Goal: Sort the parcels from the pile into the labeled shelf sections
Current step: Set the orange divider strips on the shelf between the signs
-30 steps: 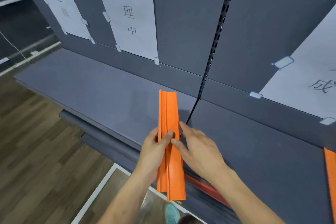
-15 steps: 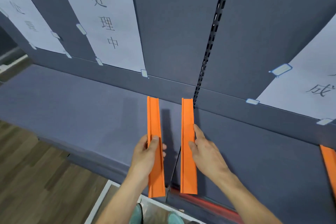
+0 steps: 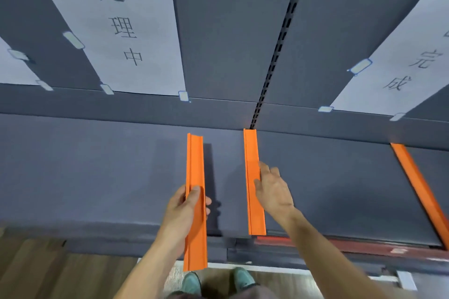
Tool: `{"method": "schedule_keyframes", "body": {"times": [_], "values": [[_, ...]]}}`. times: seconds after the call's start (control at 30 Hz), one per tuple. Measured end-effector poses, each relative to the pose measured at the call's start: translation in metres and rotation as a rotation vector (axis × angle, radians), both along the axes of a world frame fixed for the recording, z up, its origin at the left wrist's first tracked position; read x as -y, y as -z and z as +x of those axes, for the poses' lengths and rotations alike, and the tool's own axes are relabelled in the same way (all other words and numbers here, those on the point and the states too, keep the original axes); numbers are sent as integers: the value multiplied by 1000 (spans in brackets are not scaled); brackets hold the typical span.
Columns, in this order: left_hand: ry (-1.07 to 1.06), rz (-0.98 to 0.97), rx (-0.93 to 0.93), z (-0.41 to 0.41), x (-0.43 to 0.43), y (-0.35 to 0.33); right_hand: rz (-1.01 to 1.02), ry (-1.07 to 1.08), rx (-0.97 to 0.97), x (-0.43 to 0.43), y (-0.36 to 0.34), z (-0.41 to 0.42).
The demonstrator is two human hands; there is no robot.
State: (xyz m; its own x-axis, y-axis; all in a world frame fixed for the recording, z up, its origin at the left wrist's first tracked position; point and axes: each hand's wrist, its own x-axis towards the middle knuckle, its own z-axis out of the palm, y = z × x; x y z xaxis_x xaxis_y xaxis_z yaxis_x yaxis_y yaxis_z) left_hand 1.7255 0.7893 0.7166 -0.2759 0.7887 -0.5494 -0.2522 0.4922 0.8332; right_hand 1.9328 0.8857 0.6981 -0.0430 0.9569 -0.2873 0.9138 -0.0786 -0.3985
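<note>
My left hand (image 3: 185, 211) grips an orange channel strip (image 3: 195, 172) and holds it above the grey shelf (image 3: 97, 165), its near end past the shelf's front edge. A second orange strip (image 3: 252, 153) lies flat on the shelf along the seam between the two shelf boards. My right hand (image 3: 273, 189) rests against that strip's right side with fingers nearly straight. A third orange strip (image 3: 418, 184) lies on the shelf at the far right. No parcels are in view.
Paper labels hang on the back panel: one with handwritten characters (image 3: 116, 26) at the left, another (image 3: 408, 68) at the right. A slotted upright (image 3: 279, 43) splits the panel. Wooden floor (image 3: 48, 274) and my shoes (image 3: 240, 279) lie below.
The two strips, held together a second ago, have been separated. The right one now lies flat on the seam; the left hand still holds the other. The view moved closer and rightward.
</note>
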Motion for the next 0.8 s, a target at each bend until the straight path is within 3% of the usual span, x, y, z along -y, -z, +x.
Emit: {"method": "schedule_keyframes", "body": {"times": [0.2, 0.4, 0.8], "values": [[120, -27, 5, -19, 12, -2, 94, 42, 13, 18, -3, -8], [153, -41, -6, -29, 14, -5, 146, -143, 244, 42, 2, -20], [144, -19, 0, -21, 13, -24, 159, -91, 262, 25, 4, -22]]}}
